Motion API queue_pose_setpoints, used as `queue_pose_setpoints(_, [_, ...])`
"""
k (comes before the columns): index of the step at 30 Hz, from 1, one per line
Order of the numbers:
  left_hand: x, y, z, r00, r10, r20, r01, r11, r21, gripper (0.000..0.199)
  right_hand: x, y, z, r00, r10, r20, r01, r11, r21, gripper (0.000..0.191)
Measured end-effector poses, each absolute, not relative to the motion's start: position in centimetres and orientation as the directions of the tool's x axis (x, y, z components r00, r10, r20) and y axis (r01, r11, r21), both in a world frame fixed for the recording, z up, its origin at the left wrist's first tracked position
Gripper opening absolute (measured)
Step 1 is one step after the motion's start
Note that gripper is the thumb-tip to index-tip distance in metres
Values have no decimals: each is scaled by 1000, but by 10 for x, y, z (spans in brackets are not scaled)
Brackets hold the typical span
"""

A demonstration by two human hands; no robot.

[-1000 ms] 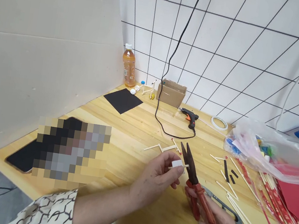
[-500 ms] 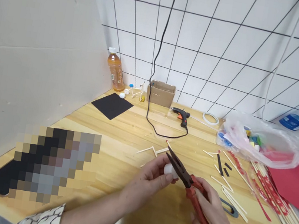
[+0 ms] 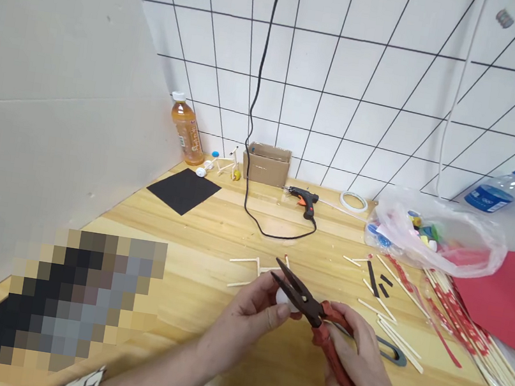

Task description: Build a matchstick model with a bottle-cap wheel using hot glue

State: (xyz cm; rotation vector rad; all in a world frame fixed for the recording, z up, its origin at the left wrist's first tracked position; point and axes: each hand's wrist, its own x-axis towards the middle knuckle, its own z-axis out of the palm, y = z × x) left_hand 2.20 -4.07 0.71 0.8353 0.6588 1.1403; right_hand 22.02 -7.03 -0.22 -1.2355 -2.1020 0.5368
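Observation:
My left hand (image 3: pixel 251 315) pinches a small white cap (image 3: pixel 284 299) between thumb and fingers. Red-handled pliers (image 3: pixel 311 305) are held in my right hand (image 3: pixel 364 370), which is wrapped round the handles. Their dark jaws are slightly parted and reach over the cap, pointing up and left; whether they touch it I cannot tell. Just beyond my left hand, thin wooden sticks (image 3: pixel 245 260) lie on the wooden table (image 3: pixel 204 224), some of them joined at angles.
A glue gun (image 3: pixel 303 201) with a black cord, a cardboard box (image 3: pixel 266 164) and a tea bottle (image 3: pixel 187 129) stand near the wall. On the right are a plastic bag (image 3: pixel 482 243), red paper (image 3: pixel 506 295) and more sticks (image 3: pixel 400 340). Black paper (image 3: pixel 184 191) lies left.
The camera view has shifted slightly, so the background sits a little further left. Both hands keep their holds, and the pliers' jaws remain over the cap.

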Motion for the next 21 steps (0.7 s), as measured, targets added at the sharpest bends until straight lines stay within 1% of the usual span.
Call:
queue_pose_setpoints(3, [22, -41, 10, 300, 954, -30, -510, 186, 840, 26, 221, -71, 1, -336, 901, 276, 581, 429, -692, 53])
queue_pose_setpoints(6, [22, -41, 14, 292, 955, -45, -505, 194, 841, 27, 222, -71, 4, -335, 904, 263, 524, 412, -745, 53])
queue_pose_setpoints(10, [22, -40, 18, 285, 958, -41, -503, 186, 844, 27, 223, -71, 4, -359, 907, 220, 478, 381, -791, 54])
queue_pose_setpoints(15, [22, -38, 15, 262, 964, -35, -510, 169, 843, 26, 224, -72, 2, -347, 927, 143, 453, 299, -840, 49])
queue_pose_setpoints(18, [20, -36, 13, 238, 969, -62, -533, 183, 826, 27, 227, -74, 3, -311, 947, 83, 430, 218, -876, 47])
queue_pose_setpoints(21, [18, -35, 12, 242, 967, -78, -572, 208, 794, 28, 232, -74, 1, -266, 964, -9, 400, 102, -911, 44])
